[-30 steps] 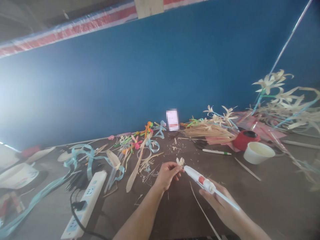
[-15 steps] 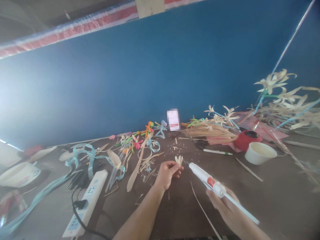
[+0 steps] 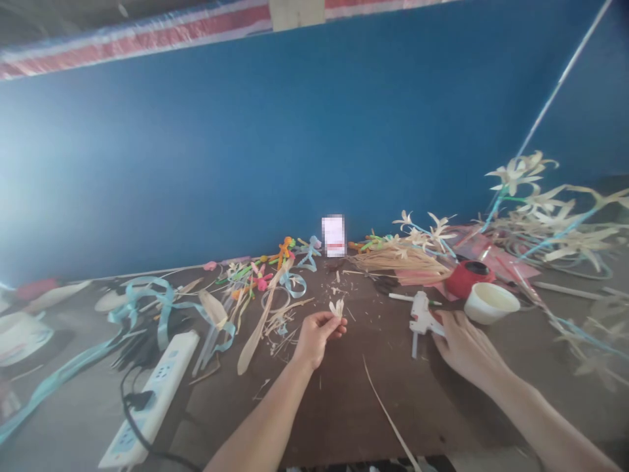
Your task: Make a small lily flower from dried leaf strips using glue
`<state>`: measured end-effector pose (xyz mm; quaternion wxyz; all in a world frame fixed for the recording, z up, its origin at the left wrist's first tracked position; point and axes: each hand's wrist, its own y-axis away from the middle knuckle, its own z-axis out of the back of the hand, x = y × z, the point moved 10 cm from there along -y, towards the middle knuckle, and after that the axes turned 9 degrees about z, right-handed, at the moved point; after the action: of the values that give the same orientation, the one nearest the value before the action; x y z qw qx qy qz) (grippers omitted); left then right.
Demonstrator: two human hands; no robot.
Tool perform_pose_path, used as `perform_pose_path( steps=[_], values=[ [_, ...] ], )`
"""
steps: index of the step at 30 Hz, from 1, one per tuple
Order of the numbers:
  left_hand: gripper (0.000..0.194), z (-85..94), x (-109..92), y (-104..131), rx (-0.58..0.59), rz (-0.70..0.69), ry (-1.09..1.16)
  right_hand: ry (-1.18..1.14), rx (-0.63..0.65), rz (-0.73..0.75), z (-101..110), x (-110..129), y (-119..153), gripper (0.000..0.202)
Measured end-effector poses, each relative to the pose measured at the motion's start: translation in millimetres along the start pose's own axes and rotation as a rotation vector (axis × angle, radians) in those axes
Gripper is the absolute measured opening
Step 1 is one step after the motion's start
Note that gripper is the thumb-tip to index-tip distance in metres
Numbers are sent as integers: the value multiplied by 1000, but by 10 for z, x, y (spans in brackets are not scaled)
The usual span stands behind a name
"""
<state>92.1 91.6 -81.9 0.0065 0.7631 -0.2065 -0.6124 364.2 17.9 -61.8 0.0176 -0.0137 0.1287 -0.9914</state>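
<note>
My left hand (image 3: 317,334) pinches a small cream-coloured husk flower (image 3: 337,308) between thumb and fingers, with its pale petals pointing up. To the right, my right hand (image 3: 466,347) is closed around the handle of a white hot glue gun (image 3: 420,318), which lies on its side low over the dark table. The glue gun's nozzle points away from me, and a translucent glue stick (image 3: 415,345) sticks out of its rear. Part of the handle is hidden by my fingers. Beyond the gun lies a white pen (image 3: 400,297).
A white cup (image 3: 491,305) and a red round object (image 3: 464,278) stand close beyond my right hand. Bundled dry husks (image 3: 393,262) and finished husk flowers (image 3: 515,177) fill the back right. A power strip (image 3: 152,400), blue ribbon (image 3: 73,367) and colourful pipe-cleaner figures (image 3: 285,249) lie leftward.
My right hand has moved the glue gun away from the flower, to the right and farther back, and turned it onto its side. My left hand still holds the flower.
</note>
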Motion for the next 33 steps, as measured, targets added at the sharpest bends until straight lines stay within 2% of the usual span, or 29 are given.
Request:
perform_pose_path(
  steps=[3, 5, 6, 9, 12, 17, 25, 33],
  values=[
    [27, 21, 8, -2, -23, -2, 3, -45, -93, -24, 187, 118, -61, 48],
    [27, 23, 23, -3, -24, 7, 15, -208, -229, -1, 417, 417, -110, 49],
    [27, 20, 32, -3, -18, 13, 22, -358, -269, 29, 486, 617, -147, 42],
    [28, 11, 38, 4, 4, 19, 37, -786, -196, 155, 439, 1300, -320, 25],
    [29, 37, 16, 6, -1, 0, 47, -1010, -181, 96, 257, 1594, -478, 23],
    [28, 73, 4, -13, -15, -26, 32, -1157, -194, -6, 15, 1592, -580, 22],
    [25, 60, -4, -19, 6, -66, -14, -1176, -259, 38, 105, 1634, -515, 20],
    [22, 76, 21, -30, -11, -59, 18, -1157, -321, 44, 59, 1630, -489, 22]
  ],
)
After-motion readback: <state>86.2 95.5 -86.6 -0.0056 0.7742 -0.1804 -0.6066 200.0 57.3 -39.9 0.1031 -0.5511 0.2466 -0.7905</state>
